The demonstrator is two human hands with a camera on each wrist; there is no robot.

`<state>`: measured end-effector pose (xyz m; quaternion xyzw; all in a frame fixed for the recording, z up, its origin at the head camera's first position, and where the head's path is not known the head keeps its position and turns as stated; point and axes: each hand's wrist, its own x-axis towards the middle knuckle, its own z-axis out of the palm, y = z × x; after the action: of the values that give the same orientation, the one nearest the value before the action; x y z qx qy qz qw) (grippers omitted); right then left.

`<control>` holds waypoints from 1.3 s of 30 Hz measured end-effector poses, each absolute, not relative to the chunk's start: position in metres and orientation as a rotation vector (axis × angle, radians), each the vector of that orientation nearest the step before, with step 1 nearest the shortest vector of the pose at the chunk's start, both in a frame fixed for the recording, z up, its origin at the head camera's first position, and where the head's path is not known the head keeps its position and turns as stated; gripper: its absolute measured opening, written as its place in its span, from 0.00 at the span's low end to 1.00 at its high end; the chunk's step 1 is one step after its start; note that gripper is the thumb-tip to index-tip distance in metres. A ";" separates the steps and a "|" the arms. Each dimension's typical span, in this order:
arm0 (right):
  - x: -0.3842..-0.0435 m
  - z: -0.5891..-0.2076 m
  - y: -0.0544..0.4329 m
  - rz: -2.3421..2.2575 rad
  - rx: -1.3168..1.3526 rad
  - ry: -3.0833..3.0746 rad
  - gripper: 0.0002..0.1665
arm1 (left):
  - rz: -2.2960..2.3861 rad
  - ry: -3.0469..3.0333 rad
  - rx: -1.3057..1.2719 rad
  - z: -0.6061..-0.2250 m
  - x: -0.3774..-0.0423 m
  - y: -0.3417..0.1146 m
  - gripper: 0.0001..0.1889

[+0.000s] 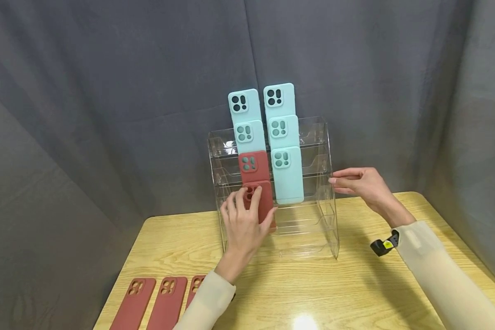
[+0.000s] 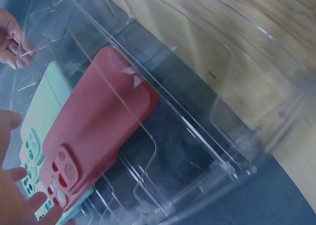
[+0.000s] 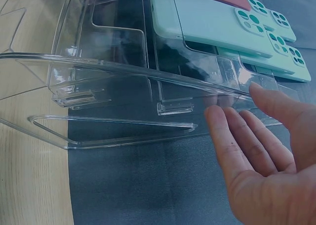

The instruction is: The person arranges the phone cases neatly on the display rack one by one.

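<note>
A clear tiered rack stands on the table with phone cases propped in its tiers. My left hand is at the front red phone case, fingers spread over its camera end. In the left wrist view, this red case sits behind a clear lip, and my fingers lie beside its camera end without curling round it. Another red case is one tier above. My right hand is at the rack's right side; in the right wrist view its fingertips and thumb meet the side panel's edge.
Light teal cases, including the front one on the right, stand in the upper left tiers and right column. Several red cases, one of them at far left, lie on the wooden table. A grey curtain hangs behind.
</note>
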<state>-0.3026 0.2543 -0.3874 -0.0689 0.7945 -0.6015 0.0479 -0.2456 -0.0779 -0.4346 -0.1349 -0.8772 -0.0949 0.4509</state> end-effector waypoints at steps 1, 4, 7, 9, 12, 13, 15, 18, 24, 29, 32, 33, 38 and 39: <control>-0.303 -0.387 0.254 -1.835 -0.211 2.423 0.37 | -0.243 -2.174 -0.345 -0.434 -0.243 -0.081 0.33; -0.303 -0.387 0.254 -1.832 -0.216 2.425 0.37 | -0.280 -2.183 -0.377 -0.435 -0.235 -0.092 0.29; -0.302 -0.387 0.255 -1.843 -0.218 2.417 0.37 | -0.316 -2.205 -0.398 -0.438 -0.225 -0.102 0.25; -0.301 -0.386 0.257 -1.849 -0.217 2.417 0.37 | -0.338 -2.220 -0.403 -0.442 -0.218 -0.108 0.23; -0.299 -0.386 0.259 -1.854 -0.220 2.413 0.37 | -0.369 -2.244 -0.394 -0.450 -0.208 -0.118 0.20; -0.299 -0.387 0.259 -1.847 -0.220 2.421 0.37 | -0.379 -2.256 -0.387 -0.453 -0.205 -0.121 0.18; -0.300 -0.387 0.258 -1.847 -0.222 2.422 0.37 | -0.392 -2.289 -0.371 -0.457 -0.198 -0.130 0.16; -0.300 -0.387 0.256 -1.859 -0.223 2.414 0.37 | -0.382 -2.358 -0.357 -0.463 -0.189 -0.144 0.14; -0.301 -0.389 0.256 -1.875 -0.226 2.396 0.36 | -0.324 -2.544 -0.347 -0.479 -0.172 -0.169 0.16; -0.302 -0.390 0.254 -1.861 -0.241 2.403 0.37 | -0.313 -2.679 -0.333 -0.494 -0.161 -0.187 0.20; -0.302 -0.389 0.254 -1.868 -0.243 2.402 0.37 | -0.339 -2.744 -0.348 -0.499 -0.158 -0.197 0.22; -0.302 -0.389 0.254 -1.871 -0.240 2.403 0.36 | -0.350 -2.765 -0.355 -0.500 -0.157 -0.200 0.23; -0.301 -0.388 0.255 -1.849 -0.228 2.426 0.36 | -0.369 -2.885 -0.371 -0.503 -0.150 -0.212 0.27; -0.301 -0.388 0.255 -1.838 -0.229 2.434 0.37 | -0.370 -2.908 -0.365 -0.503 -0.148 -0.214 0.28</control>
<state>-0.3012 0.2545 -0.3883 -0.0748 0.7950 -0.6005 0.0416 -0.1482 -0.2136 -0.5033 -0.1230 -0.9801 -0.1246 0.0935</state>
